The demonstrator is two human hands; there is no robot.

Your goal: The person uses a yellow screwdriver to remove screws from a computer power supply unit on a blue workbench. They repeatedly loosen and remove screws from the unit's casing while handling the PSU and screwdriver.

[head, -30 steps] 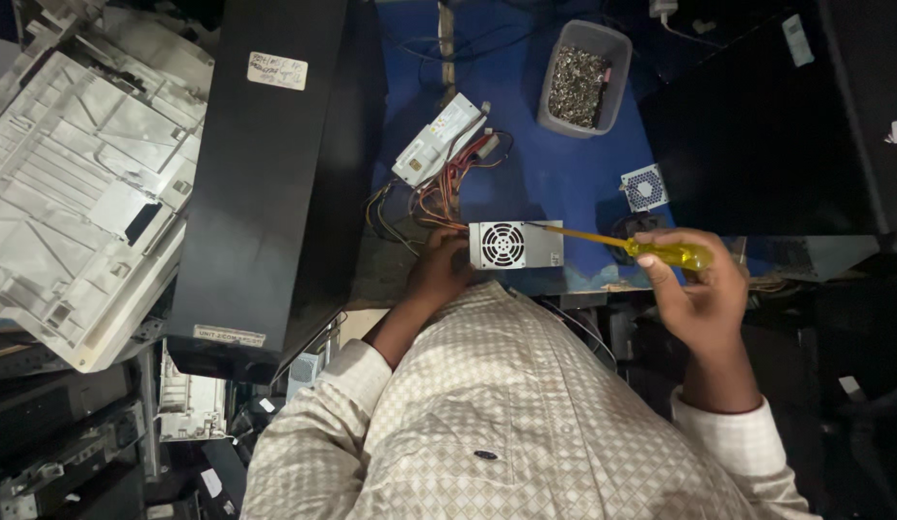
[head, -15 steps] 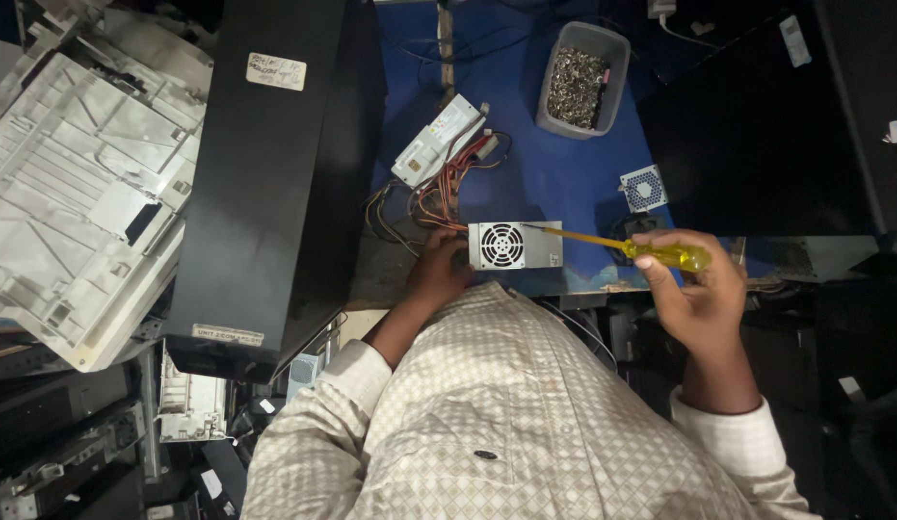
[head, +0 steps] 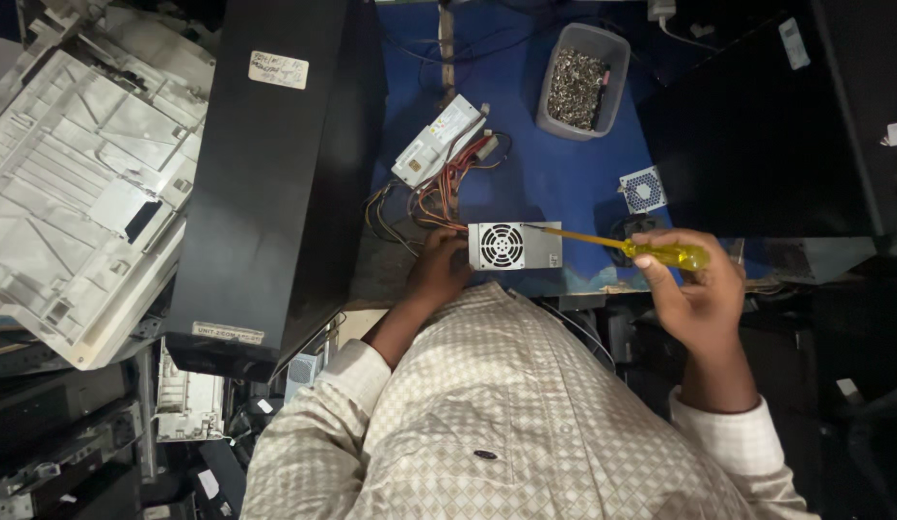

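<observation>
A grey metal power supply box (head: 514,247) with a round fan grille stands at the near edge of the blue table (head: 554,173). My left hand (head: 437,272) grips its left side, beside the bundle of coloured wires (head: 424,202). My right hand (head: 694,289) is closed around the yellow handle of a screwdriver (head: 630,247). The screwdriver's thin shaft reaches left, and its tip touches the box's upper right corner.
A second power supply (head: 437,143) lies further back on the table. A grey bin of screws (head: 583,85) stands at the back, a small fan (head: 643,189) to the right. A black computer case (head: 275,173) and white plastic panels (head: 82,183) fill the left.
</observation>
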